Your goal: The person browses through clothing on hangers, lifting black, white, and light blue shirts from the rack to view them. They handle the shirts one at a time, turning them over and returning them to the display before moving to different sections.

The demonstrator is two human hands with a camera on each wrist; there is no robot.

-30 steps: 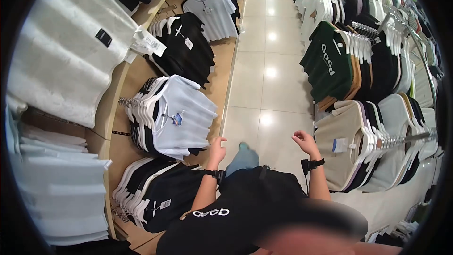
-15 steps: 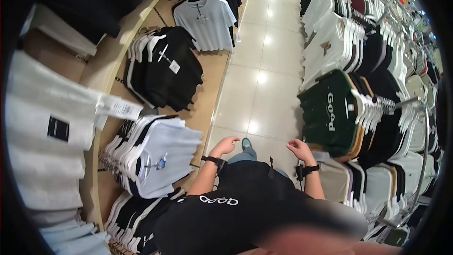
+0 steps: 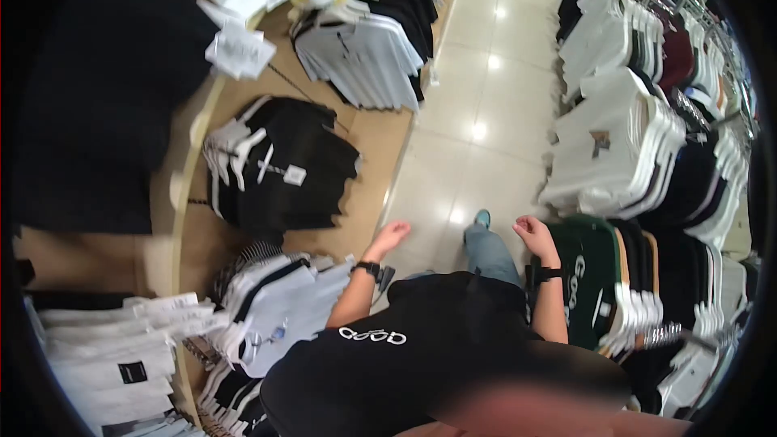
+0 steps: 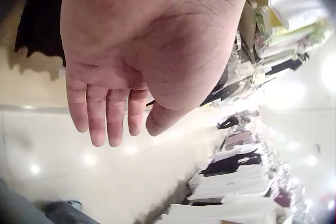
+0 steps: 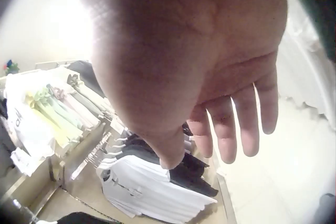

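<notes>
Both hands are raised in front of the person's body over a shop aisle and hold nothing. In the head view the left hand [image 3: 390,236] is nearest the left-hand shelving, just right of a hanging black T-shirt [image 3: 303,166] with a white tag. The left wrist view shows its palm and loosely extended fingers [image 4: 113,113]. My right hand [image 3: 536,235] is beside a dark green shirt [image 3: 583,255] with white lettering, on the right-hand rack. In the right wrist view its fingers [image 5: 226,134] hang relaxed and slightly spread.
A tiled aisle [image 3: 461,121] runs ahead between two rows of clothes. Light blue T-shirts [image 3: 368,57] hang on the left above a wooden shelf base [image 3: 396,133]. White T-shirts [image 3: 603,146] on hangers line the right, from a metal rack. Folded white garments [image 3: 105,348] fill the near left.
The person has walked forward along the aisle: the racks slide back past the body, and the green shirt is now beside the right hand. Both hands stay empty.
</notes>
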